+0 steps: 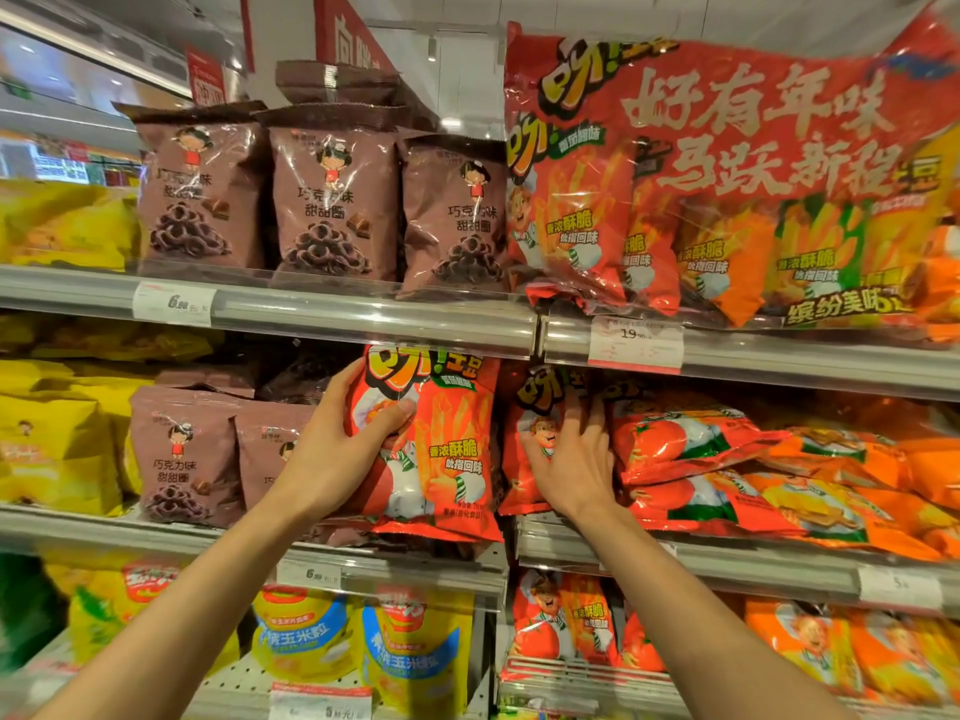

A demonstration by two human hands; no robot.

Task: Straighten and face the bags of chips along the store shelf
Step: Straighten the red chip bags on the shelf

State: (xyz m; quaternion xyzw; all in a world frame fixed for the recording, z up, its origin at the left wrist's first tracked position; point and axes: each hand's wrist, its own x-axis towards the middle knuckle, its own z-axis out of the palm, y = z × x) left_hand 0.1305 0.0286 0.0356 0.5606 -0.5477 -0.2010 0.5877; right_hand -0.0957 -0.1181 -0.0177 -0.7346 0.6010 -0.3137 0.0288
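Head view: my left hand (345, 439) clamps the red chip bag (441, 444) upright on the middle shelf (260, 537); right hand (574, 454) presses flat on the neighbouring bag (524, 407). Light, crinkly, slippery, I judge; grip edges.

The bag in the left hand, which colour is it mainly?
Mainly red, seen in the head view: the bag held by the left hand.

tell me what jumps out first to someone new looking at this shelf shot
The huge red multipack with big pale lettering fills the top right shelf. Below it, mid-frame, the left hand grips an upright red chip bag, while the right hand presses flat on a neighbouring red bag.
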